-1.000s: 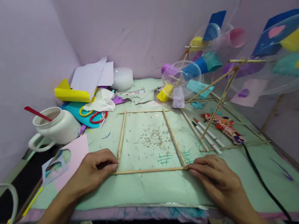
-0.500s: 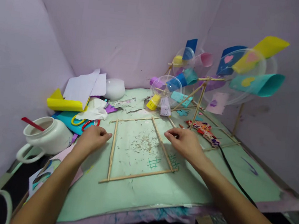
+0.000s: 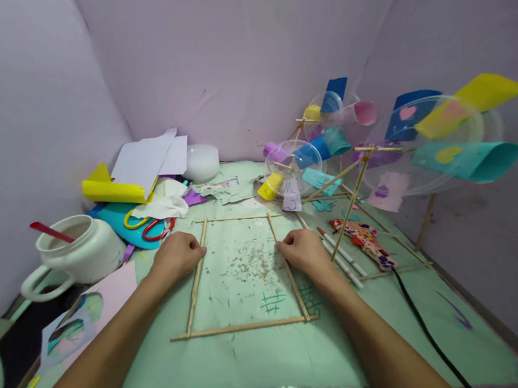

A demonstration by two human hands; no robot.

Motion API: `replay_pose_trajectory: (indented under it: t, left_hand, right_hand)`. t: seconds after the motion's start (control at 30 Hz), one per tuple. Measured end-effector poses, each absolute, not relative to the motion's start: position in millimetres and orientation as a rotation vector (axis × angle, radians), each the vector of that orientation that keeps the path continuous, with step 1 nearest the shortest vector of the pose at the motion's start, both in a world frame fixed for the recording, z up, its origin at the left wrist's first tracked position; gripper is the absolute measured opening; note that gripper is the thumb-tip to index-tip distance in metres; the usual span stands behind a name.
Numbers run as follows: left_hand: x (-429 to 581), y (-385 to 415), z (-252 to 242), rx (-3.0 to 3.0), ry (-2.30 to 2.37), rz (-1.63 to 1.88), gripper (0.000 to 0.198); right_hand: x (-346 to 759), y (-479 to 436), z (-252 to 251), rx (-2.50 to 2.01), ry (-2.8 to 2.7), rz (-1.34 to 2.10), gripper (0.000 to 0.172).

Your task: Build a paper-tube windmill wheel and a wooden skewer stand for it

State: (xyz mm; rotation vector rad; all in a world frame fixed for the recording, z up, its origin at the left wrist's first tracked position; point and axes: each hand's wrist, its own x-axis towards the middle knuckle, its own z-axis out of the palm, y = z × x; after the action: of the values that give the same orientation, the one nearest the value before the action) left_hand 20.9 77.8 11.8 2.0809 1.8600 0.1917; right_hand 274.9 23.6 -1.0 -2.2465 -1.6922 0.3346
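A four-sided frame of thin wooden sticks [image 3: 245, 329] lies flat on the pale green sheet. At its left side, my left hand [image 3: 179, 257] is closed, thumb and fingers pinched at the upper part of the left stick [image 3: 194, 299]. Across from it, my right hand [image 3: 303, 250] has its fingers pressed together on the upper part of the right stick [image 3: 295, 288]. The far stick [image 3: 237, 218] runs between the two. Small crumbs and green pen marks show on the sheet inside the frame.
Paper-bladed wheels on stick stands [image 3: 455, 136] rise at the right. A patterned glue gun [image 3: 366, 242] with a black cord lies beside pencils [image 3: 343, 255]. On the left are scissors [image 3: 157, 229], a white pot [image 3: 84, 251], paper scraps [image 3: 122, 290] and a yellow sheet [image 3: 115, 192].
Both hands have moved inward, from beside the frame onto its left and right sticks. The camera view has shifted slightly, and the frame keeps its shape.
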Motion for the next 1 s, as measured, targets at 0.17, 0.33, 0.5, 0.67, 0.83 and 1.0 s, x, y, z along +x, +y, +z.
replay_pose_trajectory:
  t: [0.17, 0.33, 0.5, 0.67, 0.83, 1.0]
  left_hand:
    - [24, 77, 12, 2.109, 1.878, 0.168, 0.018]
    - [23, 78, 11, 2.154, 1.877, 0.135, 0.019]
    - [24, 79, 9, 2.186, 1.888, 0.077, 0.022]
    - [26, 81, 7, 2.214, 1.901, 0.044, 0.022]
    - [20, 81, 8, 2.23, 1.869, 0.072, 0.028]
    - [10, 87, 17, 2.202, 1.936, 0.272, 0.042]
  right_hand:
    - [276, 25, -4, -2.22, -1.693, 0.329, 0.024]
    - [276, 26, -4, -2.22, -1.691, 0.346, 0.023]
    - [276, 24, -3, -2.222, -1.679, 0.358, 0.025]
    - [276, 24, -6, -2.224, -1.66, 0.381, 0.022]
    - [279, 21, -6, -2.184, -1.634, 0.37, 0.022]
    - [284, 19, 5, -2.153, -1.552, 0.241, 0.032]
